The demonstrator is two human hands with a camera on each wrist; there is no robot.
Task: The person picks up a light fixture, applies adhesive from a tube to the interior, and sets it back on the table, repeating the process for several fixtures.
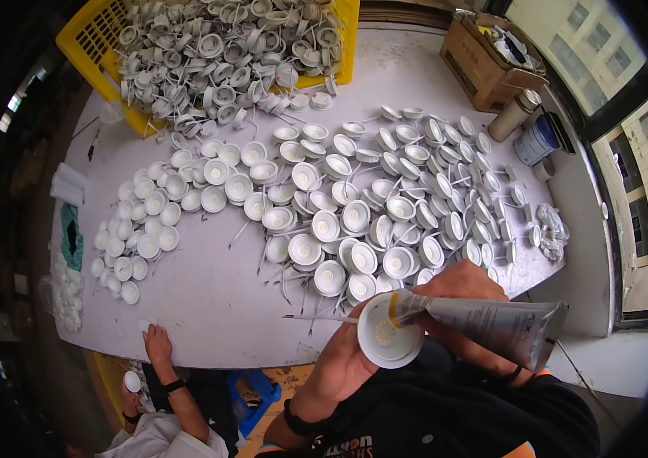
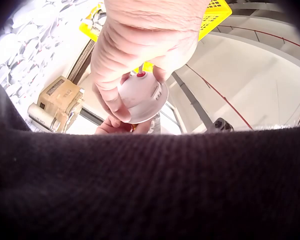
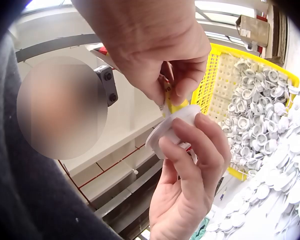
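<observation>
In the head view my left hand [image 1: 339, 366] grips a round white LED downlight [image 1: 385, 336] by its rim, with the dotted yellow LEDs facing up. A thin wire sticks out to its left. My right hand [image 1: 461, 282] pinches the neck of a silver squeeze tube [image 1: 499, 324], its yellow tip right at the downlight's inner edge. The right wrist view shows the yellow nozzle [image 3: 174, 106] between the right fingers, over the white rim [image 3: 156, 140]. From behind, in the left wrist view, the downlight's white back [image 2: 140, 100] shows between thumb and fingers.
Many white downlights [image 1: 354, 217] cover the table [image 1: 209, 320]. A yellow crate [image 1: 347, 46] full of white ring housings stands at the back. To the right are a cardboard box [image 1: 473, 65], a flask [image 1: 513, 114] and a can [image 1: 535, 143]. Another person's hand [image 1: 158, 345] rests at the front edge.
</observation>
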